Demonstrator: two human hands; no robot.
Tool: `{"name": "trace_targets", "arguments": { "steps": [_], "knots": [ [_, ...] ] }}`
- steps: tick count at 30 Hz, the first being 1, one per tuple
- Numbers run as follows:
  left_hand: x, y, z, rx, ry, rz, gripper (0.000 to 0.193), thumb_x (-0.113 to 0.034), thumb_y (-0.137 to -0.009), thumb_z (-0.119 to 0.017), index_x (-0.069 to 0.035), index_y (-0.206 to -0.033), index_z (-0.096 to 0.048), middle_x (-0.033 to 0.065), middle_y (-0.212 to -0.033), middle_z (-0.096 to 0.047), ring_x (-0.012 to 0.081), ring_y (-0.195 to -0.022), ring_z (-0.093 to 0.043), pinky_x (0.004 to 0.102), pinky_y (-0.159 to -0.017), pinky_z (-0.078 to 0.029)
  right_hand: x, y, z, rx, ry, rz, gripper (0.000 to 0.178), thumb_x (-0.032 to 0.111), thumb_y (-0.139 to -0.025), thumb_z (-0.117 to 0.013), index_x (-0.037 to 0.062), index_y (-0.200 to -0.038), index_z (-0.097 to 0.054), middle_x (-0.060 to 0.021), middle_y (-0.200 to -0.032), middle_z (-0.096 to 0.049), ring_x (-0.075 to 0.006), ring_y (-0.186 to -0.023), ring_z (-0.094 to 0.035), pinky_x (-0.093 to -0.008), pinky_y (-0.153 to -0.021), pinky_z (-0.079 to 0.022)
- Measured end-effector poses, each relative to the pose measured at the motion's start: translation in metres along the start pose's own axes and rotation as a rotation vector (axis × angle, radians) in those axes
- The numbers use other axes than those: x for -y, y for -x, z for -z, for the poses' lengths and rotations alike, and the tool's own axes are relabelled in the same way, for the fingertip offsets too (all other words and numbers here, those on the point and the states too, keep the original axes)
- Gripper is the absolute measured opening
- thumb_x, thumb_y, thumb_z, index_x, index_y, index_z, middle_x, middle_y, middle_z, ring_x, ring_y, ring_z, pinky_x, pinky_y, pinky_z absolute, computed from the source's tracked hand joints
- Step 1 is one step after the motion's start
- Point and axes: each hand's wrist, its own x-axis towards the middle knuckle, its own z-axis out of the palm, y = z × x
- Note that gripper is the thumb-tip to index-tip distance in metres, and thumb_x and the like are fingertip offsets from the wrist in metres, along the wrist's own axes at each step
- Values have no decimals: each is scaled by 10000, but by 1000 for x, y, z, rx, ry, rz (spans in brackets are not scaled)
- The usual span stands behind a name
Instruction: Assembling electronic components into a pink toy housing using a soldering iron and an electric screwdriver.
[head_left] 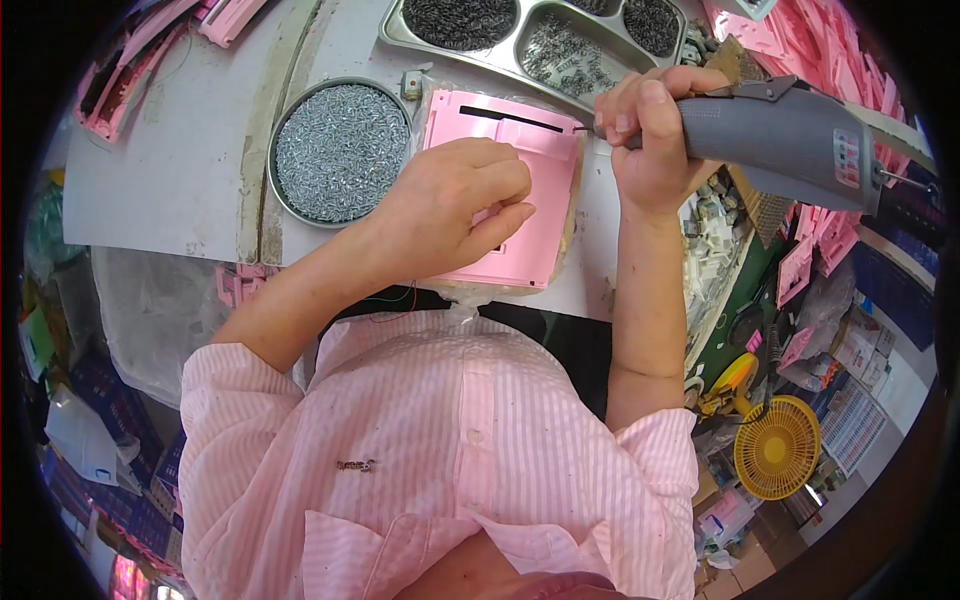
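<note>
We see a pale pink plastic panel [520, 190] with a black slot, a grey electric screwdriver [780, 135], and silvery screws filling a round grey tin [340, 150]. The shirt [440, 460] shows pink and white stripes, the desk [180, 140] is off-white, and the small fan [777, 447] is yellow.

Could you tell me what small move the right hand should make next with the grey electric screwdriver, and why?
Probably lower the bit straight down into the panel's upper right corner. The right hand holds the grey electric screwdriver with its tip at that edge of the flat pink plastic panel, while the left hand presses the panel flat. Whether a screw sits there is too small to tell.
</note>
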Motion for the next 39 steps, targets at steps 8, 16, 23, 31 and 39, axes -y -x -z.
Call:
{"name": "trace_targets", "arguments": {
  "steps": [8, 16, 23, 31, 39],
  "knots": [
    [1, 7, 1, -205, -14, -23, 147, 30, -839, -708, -16, -977, -685, 107, -909, -703, 264, -786, -672, 346, -690, -539, 68, 1, -36, 286, -333, 39, 270, 252, -994, -524, 71, -1195, -517, -1, -666, -463, -132, -577, -421, -322, -571, -397],
    [3, 21, 21, -271, -95, 59, 172, -68, -780, -776, -32, -923, -686, 94, -854, -683, 278, -764, -664, 373, -674, -533, 37, 5, -68, 271, -310, 38, 333, 182, -955, -650, 25, -1166, -447, -43, -640, -505, -141, -503, -475, -318, -496, -449],
    [13, 53, 79, -188, -639, 363, 200, -166, -768, -796, -96, -938, -719, 35, -1044, -613, 268, -1022, -568, 419, -910, -406, -20, -30, -80, 234, -201, 54, 235, 123, -958, -531, 68, -1186, -509, -51, -642, -467, -153, -537, -434, -349, -521, -443],
    [33, 59, 82, -301, -587, 242, 131, -139, -783, -774, -93, -897, -729, 21, -893, -651, 239, -935, -601, 388, -878, -410, -31, -18, -103, 153, 8, -39, 175, 11, -914, -599, 58, -1018, -466, -54, -652, -478, -141, -520, -463, -331, -496, -433],
    [25, 37, 56, -373, -334, 64, 157, -118, -747, -799, -93, -880, -719, 28, -887, -671, 237, -866, -619, 368, -819, -420, 10, -30, -97, 387, -272, 57, 278, 211, -994, -517, 64, -1230, -489, -35, -658, -471, -145, -552, -443, -331, -530, -428]
  ]
}}
